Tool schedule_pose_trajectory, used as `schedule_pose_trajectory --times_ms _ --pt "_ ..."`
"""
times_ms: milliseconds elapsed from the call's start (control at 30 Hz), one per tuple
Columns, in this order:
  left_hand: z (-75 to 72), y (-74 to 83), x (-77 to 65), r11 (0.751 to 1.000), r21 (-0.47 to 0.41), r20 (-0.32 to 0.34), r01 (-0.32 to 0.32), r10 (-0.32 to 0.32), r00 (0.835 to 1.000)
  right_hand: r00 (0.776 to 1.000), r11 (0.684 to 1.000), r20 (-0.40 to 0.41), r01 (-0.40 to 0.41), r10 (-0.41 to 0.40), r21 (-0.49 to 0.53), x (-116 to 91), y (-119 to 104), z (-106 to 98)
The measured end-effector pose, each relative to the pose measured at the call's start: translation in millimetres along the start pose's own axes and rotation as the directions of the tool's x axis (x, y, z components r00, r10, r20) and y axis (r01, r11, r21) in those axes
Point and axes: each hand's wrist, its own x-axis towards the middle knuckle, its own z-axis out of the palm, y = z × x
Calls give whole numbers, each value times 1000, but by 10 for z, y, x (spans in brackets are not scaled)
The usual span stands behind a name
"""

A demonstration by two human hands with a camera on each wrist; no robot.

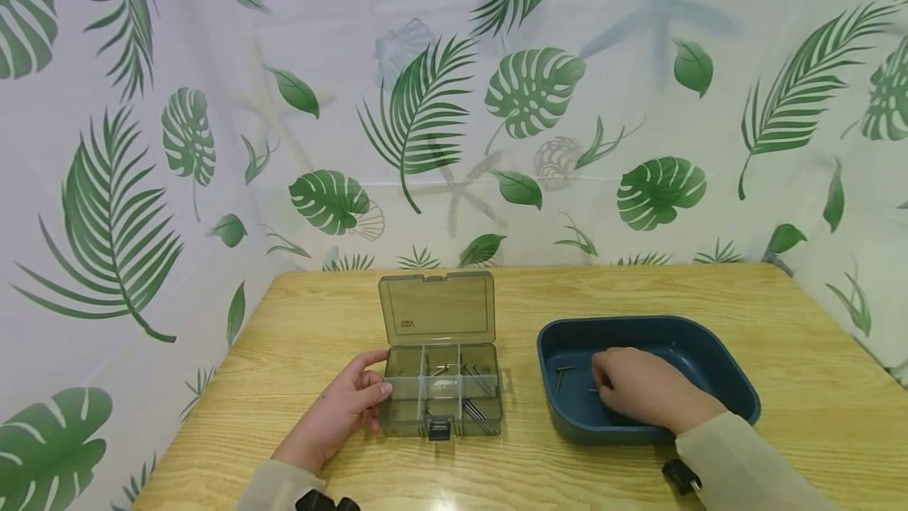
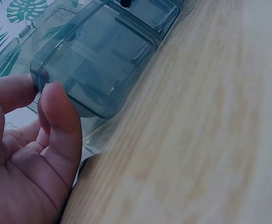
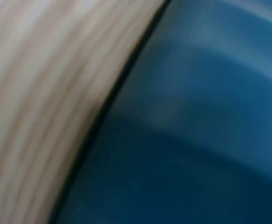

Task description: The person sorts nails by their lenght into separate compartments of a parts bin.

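we begin at the right hand (image 1: 641, 386): its fingers are curled down into the blue tray (image 1: 723, 341). the tips are hidden, so we cannot tell whether they have hold of anything; the right wrist view is blurred and shows no fingers. one thin metal piece (image 1: 593, 391) lies just beside the fingertips. farther left, near the tray's left wall, a pair of metal fasteners (image 1: 564, 369) lies on the tray floor, apart from the fingers.

we judge these pieces to be light, stiff and hard to damage, but smooth and apt to roll. we recommend a fingertip pinch about the middle of the shank, one piece at a time.

at the left hand (image 1: 347, 404), thumb and index finger are nearly together on the left side of the storage box (image 1: 404, 416), holding it there; the other fingers are bent. we judge the box to be light, rigid plastic, easily nudged; we hold it by the side wall rather than by the raised lid (image 1: 440, 310). more fasteners (image 1: 478, 415) lie in its front right compartment, well apart from the right hand.
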Motion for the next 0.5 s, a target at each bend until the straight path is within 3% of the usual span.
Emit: schedule_pose_trajectory --times_ms 233,500 --pt "-12 -18 8 1000 -12 -11 9 -9 1000 999 990 -39 8 -3 140 44 -131 -75" --pt "-18 -24 9 1000 -6 -14 4 -4 1000 974 968 -158 190 -164 166 113 -534 -189"
